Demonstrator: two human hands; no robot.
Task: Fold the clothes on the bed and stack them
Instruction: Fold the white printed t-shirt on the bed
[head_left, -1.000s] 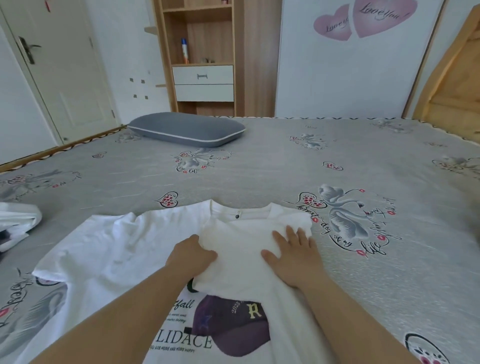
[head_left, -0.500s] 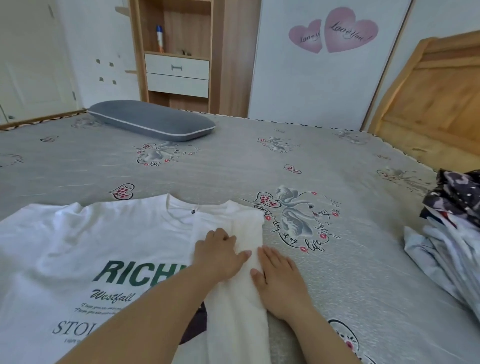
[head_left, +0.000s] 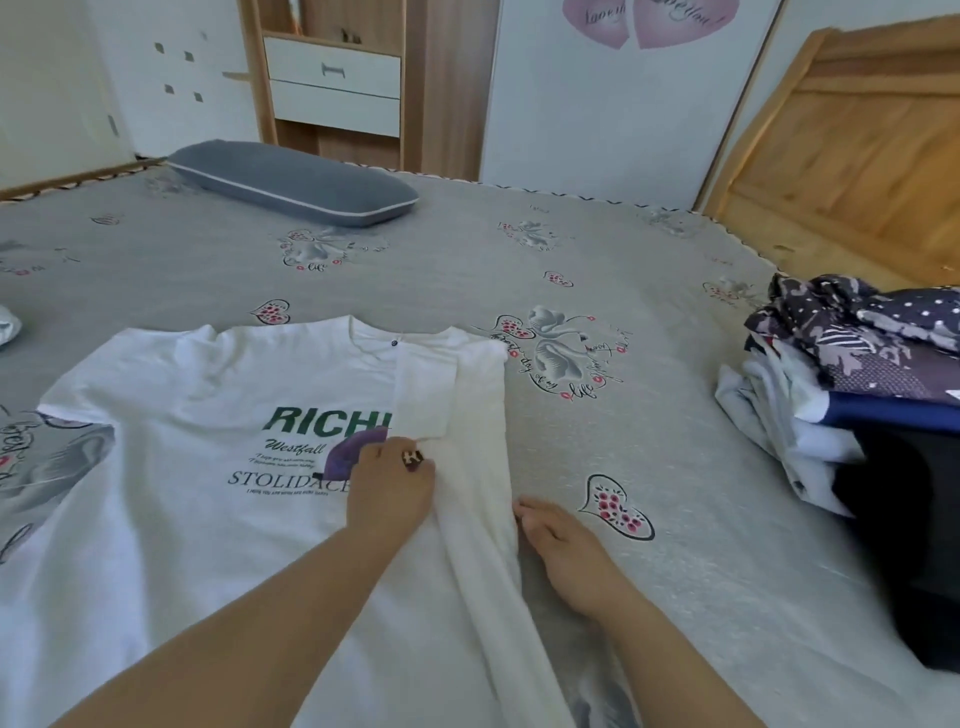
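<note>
A white T-shirt (head_left: 208, 467) with green "RICH" lettering and a purple print lies flat on the grey bed (head_left: 571, 270), collar away from me. Its right side is folded inward as a long strip (head_left: 478, 426). My left hand (head_left: 389, 493) rests on the shirt at the inner edge of that fold, fingers bent down onto the cloth. My right hand (head_left: 566, 545) lies flat on the bed against the fold's outer edge, fingertips touching it. A heap of unfolded clothes (head_left: 852, 395), dark patterned and white pieces, sits at the right.
A grey pillow (head_left: 291, 182) lies at the far side of the bed. A wooden headboard (head_left: 857, 145) stands at the right, a wooden cabinet with white drawers (head_left: 332, 83) behind. A bit of white cloth (head_left: 8, 327) shows at the left edge.
Both hands have slid down the folded strip toward me, from near the collar to mid-shirt. My view has swung right, bringing the heap of clothes into sight.
</note>
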